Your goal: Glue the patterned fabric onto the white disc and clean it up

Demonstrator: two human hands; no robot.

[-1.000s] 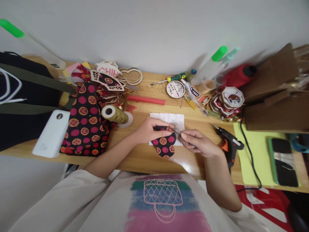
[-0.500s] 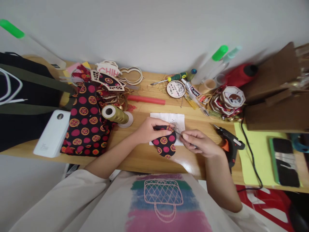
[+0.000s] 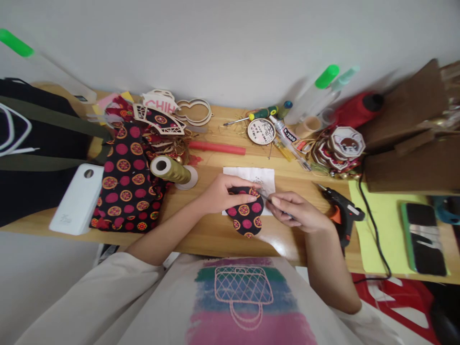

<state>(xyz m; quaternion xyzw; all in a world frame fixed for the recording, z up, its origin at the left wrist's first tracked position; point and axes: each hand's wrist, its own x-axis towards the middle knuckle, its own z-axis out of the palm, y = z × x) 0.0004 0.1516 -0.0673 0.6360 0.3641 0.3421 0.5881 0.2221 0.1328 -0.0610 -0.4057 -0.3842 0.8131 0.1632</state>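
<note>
My left hand (image 3: 224, 192) pinches a gourd-shaped piece of black fabric (image 3: 247, 221) with pink and orange round motifs. Its thumb lies on top, near the upper edge of the piece. From the right, my right hand (image 3: 293, 209) grips a slim dark metal tool that looks like tweezers (image 3: 265, 196). The tip meets the fabric's upper right edge, close to my left thumb; whether it pinches the cloth I cannot tell. Under both hands lies a white paper sheet (image 3: 268, 175) with small dark bits on it.
Leftward are a gold ribbon spool (image 3: 176, 173), folded patterned fabric (image 3: 124, 191) and a white power bank (image 3: 77, 199). A red stick (image 3: 219, 147), a screwdriver (image 3: 262, 113) and a glue tube (image 3: 285, 132) lie behind. On the right are a glue gun (image 3: 343, 211) and phone (image 3: 426, 239).
The tool and my right fingers have shifted very slightly at the fabric's edge. My left hand keeps its hold, and the view has moved a little.
</note>
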